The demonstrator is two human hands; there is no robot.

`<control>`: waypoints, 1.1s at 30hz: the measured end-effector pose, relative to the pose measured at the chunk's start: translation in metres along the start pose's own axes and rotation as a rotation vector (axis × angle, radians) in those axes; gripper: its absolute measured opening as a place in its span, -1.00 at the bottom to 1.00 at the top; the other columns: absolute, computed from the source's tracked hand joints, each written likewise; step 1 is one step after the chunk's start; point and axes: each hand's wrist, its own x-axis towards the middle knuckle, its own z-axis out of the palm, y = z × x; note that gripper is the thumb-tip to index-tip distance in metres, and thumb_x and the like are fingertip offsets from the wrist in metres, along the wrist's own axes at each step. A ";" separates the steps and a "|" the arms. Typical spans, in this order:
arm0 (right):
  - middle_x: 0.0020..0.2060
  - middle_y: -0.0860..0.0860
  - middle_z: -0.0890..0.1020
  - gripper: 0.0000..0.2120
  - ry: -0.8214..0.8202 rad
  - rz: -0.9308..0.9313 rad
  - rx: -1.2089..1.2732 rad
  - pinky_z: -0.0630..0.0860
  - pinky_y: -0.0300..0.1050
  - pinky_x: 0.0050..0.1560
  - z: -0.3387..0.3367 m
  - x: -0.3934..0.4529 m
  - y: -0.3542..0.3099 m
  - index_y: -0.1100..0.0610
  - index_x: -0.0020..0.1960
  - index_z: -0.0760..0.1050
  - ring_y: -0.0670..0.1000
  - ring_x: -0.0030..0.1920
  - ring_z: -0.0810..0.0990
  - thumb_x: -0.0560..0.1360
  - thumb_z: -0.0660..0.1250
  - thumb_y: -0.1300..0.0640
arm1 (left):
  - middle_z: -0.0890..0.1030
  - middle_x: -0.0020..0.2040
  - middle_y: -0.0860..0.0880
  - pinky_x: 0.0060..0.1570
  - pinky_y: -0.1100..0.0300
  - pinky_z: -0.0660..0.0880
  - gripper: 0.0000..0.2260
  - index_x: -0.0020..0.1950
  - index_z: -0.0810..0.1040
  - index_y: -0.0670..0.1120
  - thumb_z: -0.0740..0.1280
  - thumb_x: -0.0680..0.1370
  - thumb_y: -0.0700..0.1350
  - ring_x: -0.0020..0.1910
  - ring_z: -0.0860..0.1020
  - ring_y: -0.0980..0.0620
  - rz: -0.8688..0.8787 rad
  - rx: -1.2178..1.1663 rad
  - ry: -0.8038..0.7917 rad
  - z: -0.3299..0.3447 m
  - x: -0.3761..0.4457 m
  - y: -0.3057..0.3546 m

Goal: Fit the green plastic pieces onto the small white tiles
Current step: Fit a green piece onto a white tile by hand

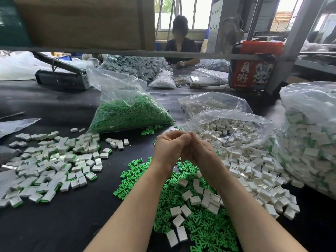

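My left hand (169,148) and my right hand (201,151) are raised together above the black table, knuckles touching and fingers curled inward. Their fingertips meet on a small white tile (177,131), of which only a pale sliver shows; I cannot see any green piece on it. Beneath my forearms lies a heap of loose green plastic pieces (183,215) with some white tiles (178,220) scattered on top. More bare white tiles (251,171) spill from an open bag at the right. Tiles fitted with green pieces (51,166) cover the table at the left.
A clear bag of green pieces (131,113) stands behind my hands, and a large bag of fitted tiles (312,142) at the right edge. A person (181,44) sits across the table. A red box (252,70) and a grey tool case (61,79) stand further back.
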 end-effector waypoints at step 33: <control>-0.52 -0.08 0.43 -0.61 0.075 -0.051 -0.128 0.34 -0.29 -0.44 -0.001 0.004 0.013 0.00 -0.36 0.60 -0.11 -0.47 0.37 0.55 0.19 -0.07 | 0.49 -0.32 -0.20 -0.45 0.16 0.48 -0.78 0.01 0.49 -0.53 0.30 0.53 -0.33 -0.49 0.45 -0.06 -0.105 -0.060 -0.061 -0.003 -0.001 -0.009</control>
